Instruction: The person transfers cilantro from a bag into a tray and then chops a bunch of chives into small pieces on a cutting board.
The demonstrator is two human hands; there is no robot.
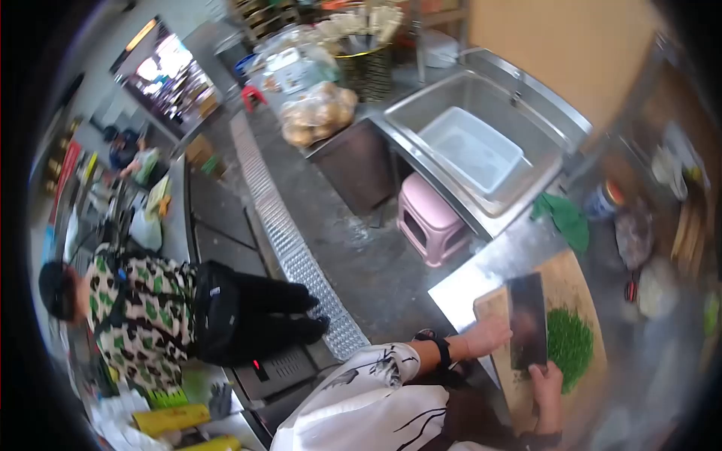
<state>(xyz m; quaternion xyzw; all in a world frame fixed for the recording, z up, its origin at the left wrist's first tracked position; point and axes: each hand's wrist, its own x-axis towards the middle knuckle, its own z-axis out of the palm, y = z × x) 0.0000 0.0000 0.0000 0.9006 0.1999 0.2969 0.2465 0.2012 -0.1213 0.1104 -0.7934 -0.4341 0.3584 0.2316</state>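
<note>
My right hand [547,382] is wrapped round the handle of a cleaver [529,319], whose broad dark blade lies over a wooden cutting board [492,304]. My left hand [487,336], with a dark watch [442,352] on its wrist, is at the blade's near edge. Its fingers are stretched toward the blade and seem to touch it. A heap of finely chopped greens [569,348] sits on the board, right against the far side of the blade. Scraps of green lie scattered around the heap.
Beyond the metal worktop [460,279] is a steel sink [553,120] holding a white plastic tub [474,154]. A pink stool [430,218] stands below it. A green cloth [564,220] hangs near the sink. Another person in a camouflage shirt [143,308] stands at a counter on the left.
</note>
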